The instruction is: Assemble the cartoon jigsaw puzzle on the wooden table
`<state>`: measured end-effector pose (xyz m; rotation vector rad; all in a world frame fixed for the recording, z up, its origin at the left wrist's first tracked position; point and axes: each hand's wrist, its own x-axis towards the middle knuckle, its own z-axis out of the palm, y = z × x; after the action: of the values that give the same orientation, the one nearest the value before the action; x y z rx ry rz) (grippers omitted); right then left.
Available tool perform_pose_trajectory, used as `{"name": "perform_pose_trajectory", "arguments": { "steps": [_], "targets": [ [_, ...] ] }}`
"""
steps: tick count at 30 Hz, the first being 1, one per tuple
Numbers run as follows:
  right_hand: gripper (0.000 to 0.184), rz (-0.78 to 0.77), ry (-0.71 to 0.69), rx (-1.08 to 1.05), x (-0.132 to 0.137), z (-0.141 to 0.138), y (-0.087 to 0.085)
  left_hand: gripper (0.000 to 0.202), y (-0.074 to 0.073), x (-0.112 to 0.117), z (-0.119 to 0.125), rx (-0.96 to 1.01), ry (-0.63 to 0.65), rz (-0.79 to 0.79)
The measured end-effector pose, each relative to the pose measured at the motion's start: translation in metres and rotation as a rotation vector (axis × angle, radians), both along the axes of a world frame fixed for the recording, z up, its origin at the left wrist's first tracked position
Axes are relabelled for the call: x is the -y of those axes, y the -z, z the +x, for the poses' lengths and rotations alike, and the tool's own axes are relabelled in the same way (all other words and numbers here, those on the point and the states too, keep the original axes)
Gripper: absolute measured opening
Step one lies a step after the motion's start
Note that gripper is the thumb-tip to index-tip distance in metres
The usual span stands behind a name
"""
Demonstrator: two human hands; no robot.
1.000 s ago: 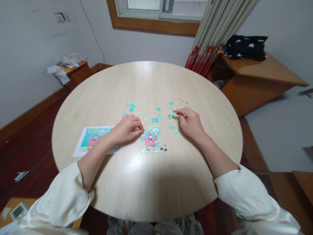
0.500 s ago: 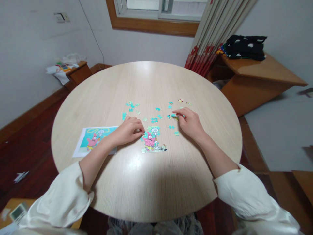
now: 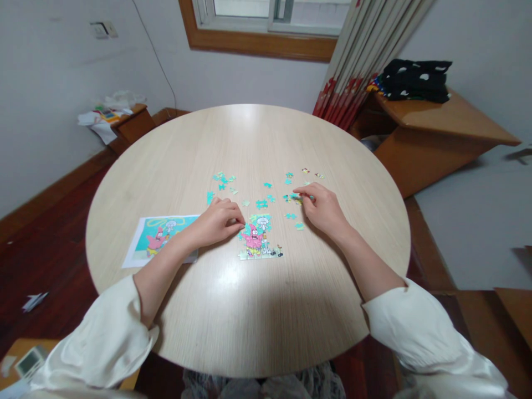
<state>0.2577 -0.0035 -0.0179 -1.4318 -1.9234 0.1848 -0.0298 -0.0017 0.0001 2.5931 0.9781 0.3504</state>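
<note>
A partly joined jigsaw puzzle (image 3: 254, 241), with a pink starfish figure and a pale figure beside it, lies flat on the round table (image 3: 233, 316). My left hand (image 3: 224, 220) rests at its left edge, fingers curled and thumb close to the index finger; whatever they may hold is hidden. Over the loose pieces on the right is my right hand (image 3: 322, 206), its index finger stretched out by a small cluster of teal and yellow puzzle pieces (image 3: 287, 198). Some of that cluster is covered by the hand. Partly under my left forearm lies a printed reference picture (image 3: 155, 235).
Loose teal pieces (image 3: 224, 179) lie beyond my left hand, and a joined teal clump (image 3: 261, 204) sits just above the puzzle. Two yellowish pieces (image 3: 306, 170) are farther back. A wooden cabinet (image 3: 449, 127) bearing black cloth (image 3: 415, 80) stands at right, beside a curtain (image 3: 366, 55).
The whole view has shifted very slightly. Both hands and the puzzle pieces keep nearly the same places.
</note>
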Motion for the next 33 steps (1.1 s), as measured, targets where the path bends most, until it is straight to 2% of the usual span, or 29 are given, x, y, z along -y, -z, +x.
{"name": "perform_pose_trajectory", "arguments": {
  "steps": [9,33],
  "targets": [
    [0.023,-0.012,0.035,0.005,-0.002,0.007,0.002,0.016,0.002,-0.001,0.0,-0.008,-0.004,-0.025],
    [0.015,-0.12,-0.063,0.037,0.005,-0.005,0.001,0.014,0.002,-0.001,-0.002,0.006,-0.017,-0.022]
  ]
}}
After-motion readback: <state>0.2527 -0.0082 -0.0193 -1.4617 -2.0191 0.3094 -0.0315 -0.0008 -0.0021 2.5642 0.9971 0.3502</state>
